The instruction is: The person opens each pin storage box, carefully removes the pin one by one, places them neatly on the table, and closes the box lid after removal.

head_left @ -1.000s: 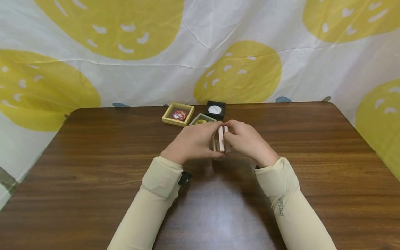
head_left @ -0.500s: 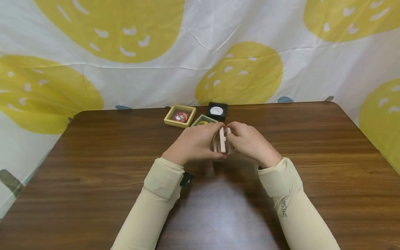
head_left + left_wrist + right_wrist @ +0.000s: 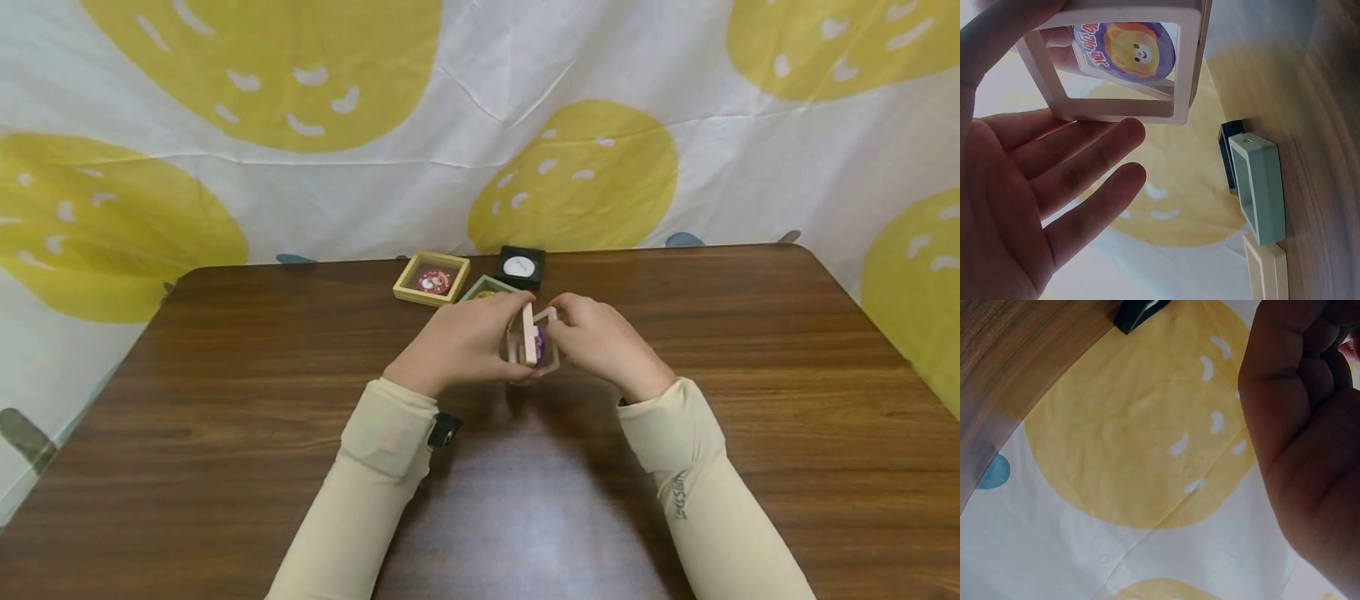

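Note:
A pale pink square display case [image 3: 529,337] with clear windows is held above the table, its two halves parted in a V. My left hand [image 3: 461,342] grips the near half between thumb and fingers. The other half's edge [image 3: 553,367] is pinched by my right hand [image 3: 603,342]. Between the halves shows a round purple badge [image 3: 1138,53] with a yellow bear face and red-and-white lettering. In the left wrist view two fingers reach out below the case's frame. Curled fingers of the right hand [image 3: 1297,412] fill the right wrist view's right side; the case is hidden there.
Behind the hands, a yellow case [image 3: 431,277] with a red badge, a black case [image 3: 521,267] with a white disc and a green case [image 3: 1260,187] lie on the brown wooden table [image 3: 225,400]. A lemon-patterned cloth [image 3: 337,192] hangs along the back edge.
The case's right half has swung away from the left half, widening the gap, and the purple badge has come into sight in the head view. The hands have barely moved.

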The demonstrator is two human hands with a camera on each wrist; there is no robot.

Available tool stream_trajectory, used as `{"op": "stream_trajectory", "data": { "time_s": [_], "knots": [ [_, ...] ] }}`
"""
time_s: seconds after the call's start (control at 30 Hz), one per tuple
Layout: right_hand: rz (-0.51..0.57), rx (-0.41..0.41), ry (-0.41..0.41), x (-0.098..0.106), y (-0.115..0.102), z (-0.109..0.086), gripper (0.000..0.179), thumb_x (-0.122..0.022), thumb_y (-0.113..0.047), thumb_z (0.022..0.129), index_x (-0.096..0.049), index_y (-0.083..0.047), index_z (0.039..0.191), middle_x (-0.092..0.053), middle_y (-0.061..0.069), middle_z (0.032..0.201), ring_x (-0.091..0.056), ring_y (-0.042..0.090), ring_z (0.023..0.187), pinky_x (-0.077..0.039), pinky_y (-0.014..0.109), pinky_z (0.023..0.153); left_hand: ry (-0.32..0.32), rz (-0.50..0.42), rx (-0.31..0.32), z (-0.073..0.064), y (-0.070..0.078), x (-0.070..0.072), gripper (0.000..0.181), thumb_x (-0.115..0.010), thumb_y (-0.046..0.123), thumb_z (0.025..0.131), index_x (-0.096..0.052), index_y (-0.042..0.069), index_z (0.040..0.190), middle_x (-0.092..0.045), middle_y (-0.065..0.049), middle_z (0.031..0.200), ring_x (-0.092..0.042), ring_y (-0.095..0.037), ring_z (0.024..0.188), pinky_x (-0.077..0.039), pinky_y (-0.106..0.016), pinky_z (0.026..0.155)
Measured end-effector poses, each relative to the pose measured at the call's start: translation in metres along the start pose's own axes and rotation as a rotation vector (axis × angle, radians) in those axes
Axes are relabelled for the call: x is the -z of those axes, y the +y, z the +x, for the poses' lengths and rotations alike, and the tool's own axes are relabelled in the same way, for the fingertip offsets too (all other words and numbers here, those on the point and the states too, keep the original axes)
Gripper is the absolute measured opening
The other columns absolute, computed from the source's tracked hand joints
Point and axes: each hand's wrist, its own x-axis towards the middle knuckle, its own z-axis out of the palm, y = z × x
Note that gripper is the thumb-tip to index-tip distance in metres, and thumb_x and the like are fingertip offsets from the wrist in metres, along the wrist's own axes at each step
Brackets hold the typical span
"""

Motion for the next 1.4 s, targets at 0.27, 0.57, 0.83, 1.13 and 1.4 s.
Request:
{"op": "stream_trajectory", "data": {
  "time_s": [0.27,0.57,0.83,1.13,1.4],
  "knots": [
    [0.01,-0.011,-0.014,-0.001,0.002,0.001,0.034,-0.044,-0.021,0.09,-0.059,-0.004,0.115,-0.066,0.01,0.103,-0.057,0.022,0.087,-0.046,0.034,0.075,0.005,0.018,-0.006,-0.001,-0.001,0.001,0.081,-0.079,0.05,0.068,-0.048,0.013,0.133,-0.066,-0.003,0.114,-0.061,-0.014,0.1,-0.053,-0.036,0.083],
    [0.015,-0.021,-0.026,-0.002,0.003,0.002,0.034,-0.043,-0.021,0.09,-0.06,-0.004,0.114,-0.065,0.009,0.094,-0.057,0.021,0.08,-0.045,0.03,0.068,-0.001,0.013,-0.019,0.0,-0.001,0.0,0.08,-0.08,0.047,0.068,-0.047,0.012,0.132,-0.066,-0.003,0.112,-0.061,-0.014,0.099,-0.053,-0.036,0.083],
    [0.001,-0.008,-0.036,-0.002,0.004,0.003,0.036,-0.042,-0.019,0.091,-0.06,-0.002,0.116,-0.064,0.011,0.099,-0.055,0.022,0.081,-0.044,0.03,0.068,-0.007,0.017,-0.007,0.0,-0.002,0.002,0.083,-0.08,0.047,0.067,-0.047,0.011,0.134,-0.066,-0.005,0.115,-0.061,-0.015,0.101,-0.053,-0.036,0.083],
    [-0.017,-0.003,-0.034,-0.005,0.008,0.006,0.034,-0.042,-0.019,0.09,-0.061,-0.003,0.114,-0.064,0.012,0.1,-0.055,0.024,0.083,-0.044,0.033,0.071,-0.007,0.01,-0.01,0.0,-0.002,0.0,0.081,-0.08,0.046,0.068,-0.047,0.011,0.134,-0.065,-0.004,0.117,-0.061,-0.015,0.103,-0.053,-0.037,0.085],
    [-0.04,-0.005,-0.057,-0.007,0.014,0.009,0.029,-0.042,-0.017,0.089,-0.061,-0.001,0.106,-0.063,0.014,0.095,-0.054,0.024,0.081,-0.045,0.035,0.071,-0.009,0.025,-0.009,0.0,-0.002,0.001,0.078,-0.079,0.045,0.068,-0.048,0.012,0.132,-0.066,-0.003,0.114,-0.062,-0.015,0.101,-0.053,-0.036,0.084]
  ]
}}
